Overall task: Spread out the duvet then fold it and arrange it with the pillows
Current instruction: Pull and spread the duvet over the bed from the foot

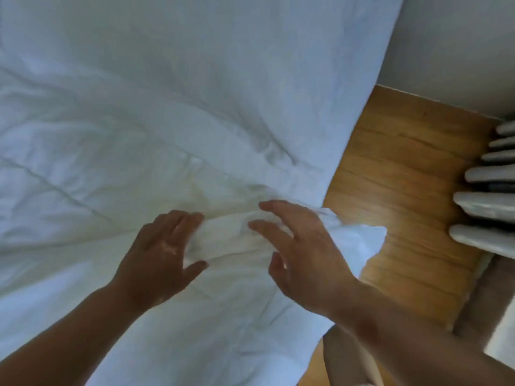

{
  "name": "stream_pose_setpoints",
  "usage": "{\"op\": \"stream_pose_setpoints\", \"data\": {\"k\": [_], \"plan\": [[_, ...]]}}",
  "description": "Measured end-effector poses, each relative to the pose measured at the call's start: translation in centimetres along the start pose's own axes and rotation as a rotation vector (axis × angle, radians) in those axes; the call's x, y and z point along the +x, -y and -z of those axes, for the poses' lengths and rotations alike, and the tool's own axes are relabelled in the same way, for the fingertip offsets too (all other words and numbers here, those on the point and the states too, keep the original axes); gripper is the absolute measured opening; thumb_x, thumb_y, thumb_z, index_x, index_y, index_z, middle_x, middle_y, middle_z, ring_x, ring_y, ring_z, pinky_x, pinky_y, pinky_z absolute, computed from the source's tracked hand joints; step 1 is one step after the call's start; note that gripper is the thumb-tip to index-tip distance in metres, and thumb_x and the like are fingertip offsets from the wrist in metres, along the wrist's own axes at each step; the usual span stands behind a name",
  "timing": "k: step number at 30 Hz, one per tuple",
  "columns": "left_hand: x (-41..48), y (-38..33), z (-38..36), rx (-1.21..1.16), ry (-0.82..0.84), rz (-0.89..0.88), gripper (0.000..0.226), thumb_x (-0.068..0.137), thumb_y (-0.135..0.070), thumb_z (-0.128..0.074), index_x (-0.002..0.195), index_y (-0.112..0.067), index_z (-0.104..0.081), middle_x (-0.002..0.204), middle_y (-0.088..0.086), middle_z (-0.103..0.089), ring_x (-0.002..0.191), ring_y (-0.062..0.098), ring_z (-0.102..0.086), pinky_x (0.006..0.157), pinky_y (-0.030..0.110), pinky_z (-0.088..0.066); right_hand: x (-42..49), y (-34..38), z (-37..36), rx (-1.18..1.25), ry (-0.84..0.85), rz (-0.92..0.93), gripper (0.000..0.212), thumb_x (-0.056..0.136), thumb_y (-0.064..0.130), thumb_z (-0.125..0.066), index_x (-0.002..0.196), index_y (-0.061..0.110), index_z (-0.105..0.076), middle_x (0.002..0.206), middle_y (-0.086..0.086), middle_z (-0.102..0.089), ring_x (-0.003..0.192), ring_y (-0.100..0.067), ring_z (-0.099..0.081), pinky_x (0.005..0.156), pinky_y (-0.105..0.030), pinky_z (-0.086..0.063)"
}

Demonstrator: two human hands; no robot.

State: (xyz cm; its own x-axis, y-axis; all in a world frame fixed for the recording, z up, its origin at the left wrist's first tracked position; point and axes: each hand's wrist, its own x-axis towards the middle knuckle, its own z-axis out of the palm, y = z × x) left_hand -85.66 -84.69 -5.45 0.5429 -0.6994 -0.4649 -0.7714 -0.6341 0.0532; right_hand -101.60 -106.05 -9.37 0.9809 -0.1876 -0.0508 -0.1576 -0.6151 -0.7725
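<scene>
Seen from above, two bare forearms reach in from the bottom edge towards a white duvet (172, 112) that covers the bed. The left hand (164, 246) grips a bunched ridge of the duvet, with fingers curled over the top and the thumb tucked beneath. Just beside it, the right hand (303, 246) lies over the same ridge with fingers spread and fairly straight, holding nothing that can be seen. A loose duvet corner (359, 240) pokes out past the right hand, over the bed's right edge. Beyond the hands the duvet stretches away, wrinkled, filling the left and upper view. To the right lies a wooden floor (395, 174), with a white ribbed radiator (485, 204) at the far right and a pale wall (459, 37) behind
</scene>
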Motion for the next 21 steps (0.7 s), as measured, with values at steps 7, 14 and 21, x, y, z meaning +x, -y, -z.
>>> {"op": "stream_pose_setpoints", "data": {"k": [7, 14, 21], "plan": [[-10.1, 13.0, -3.8, 0.043, -0.021, 0.413, 0.087, 0.052, -0.037, -0.084, 0.130, -0.013, -0.055, 0.117, 0.009, -0.059, 0.105, 0.037, -0.059, 0.085, 0.046, -0.047, 8.4, 9.2, -10.9, -0.182, 0.327, 0.225, 0.067, 0.068, 0.030, -0.080, 0.131, 0.023, -0.057, 0.142, -0.005, -0.052, 0.128, -0.027, -0.050, 0.107, -0.051, -0.038], [-16.7, 20.2, -6.0, 0.020, -0.102, 0.552, 0.081, 0.056, -0.012, -0.091, 0.128, -0.015, -0.054, 0.117, 0.013, -0.058, 0.104, 0.041, -0.060, 0.079, 0.054, -0.055, 11.9, 8.7, -15.0, -0.272, 0.359, 0.255, 0.033, 0.081, 0.042, -0.076, 0.108, 0.025, -0.071, 0.092, 0.003, -0.064, 0.086, -0.024, -0.062, 0.077, -0.042, -0.054], [-8.7, 27.5, 5.4, 0.120, -0.306, 0.404, 0.037, 0.089, -0.039, -0.047, 0.108, -0.014, -0.067, 0.097, 0.016, -0.072, 0.084, 0.043, -0.070, 0.071, 0.053, -0.058, 16.2, 9.0, -11.9, -0.122, 0.187, 0.041, 0.035, 0.097, 0.057, -0.046, 0.107, 0.025, -0.056, 0.079, 0.001, -0.069, 0.077, -0.032, -0.066, 0.069, -0.043, -0.054]]}}
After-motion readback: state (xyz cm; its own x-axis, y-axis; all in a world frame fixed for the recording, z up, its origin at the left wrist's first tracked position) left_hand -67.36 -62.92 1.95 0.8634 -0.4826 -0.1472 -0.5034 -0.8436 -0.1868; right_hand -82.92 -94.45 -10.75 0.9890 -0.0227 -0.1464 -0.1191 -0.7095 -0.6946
